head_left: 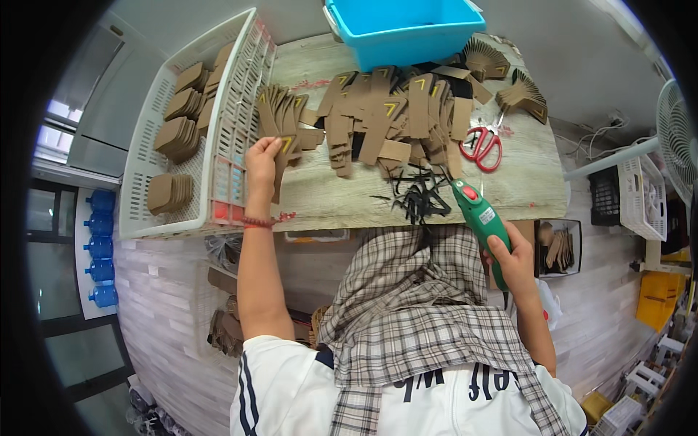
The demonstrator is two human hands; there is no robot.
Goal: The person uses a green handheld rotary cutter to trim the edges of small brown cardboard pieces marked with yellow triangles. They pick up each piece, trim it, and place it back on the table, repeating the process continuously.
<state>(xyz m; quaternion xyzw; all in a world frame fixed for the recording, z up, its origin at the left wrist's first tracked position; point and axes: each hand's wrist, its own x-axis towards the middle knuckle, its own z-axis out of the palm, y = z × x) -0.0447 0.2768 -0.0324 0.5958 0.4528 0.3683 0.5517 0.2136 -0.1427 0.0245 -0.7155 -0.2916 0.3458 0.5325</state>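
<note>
My left hand (262, 161) pinches a flat brown strap-like piece (277, 182) with a yellow angled mark at its top, beside the white basket. In my right hand (514, 256) is a green handheld electric tool (480, 214) with a red button. Its thin tip points at the table, close to a heap of black scraps (420, 198). Piles of similar brown pieces (378, 131) lie across the middle of the table. Another fanned bunch (275, 109) lies just beyond my left hand. Red-handled scissors (480, 149) rest to the right of the piles.
A white plastic basket (236, 109) holding stacks of brown rounded pieces (178, 138) stands on the left. A blue bin (414, 43) sits at the table's far edge. Fanned brown pieces (523, 96) lie at the far right, with a white fan (676, 131) beyond.
</note>
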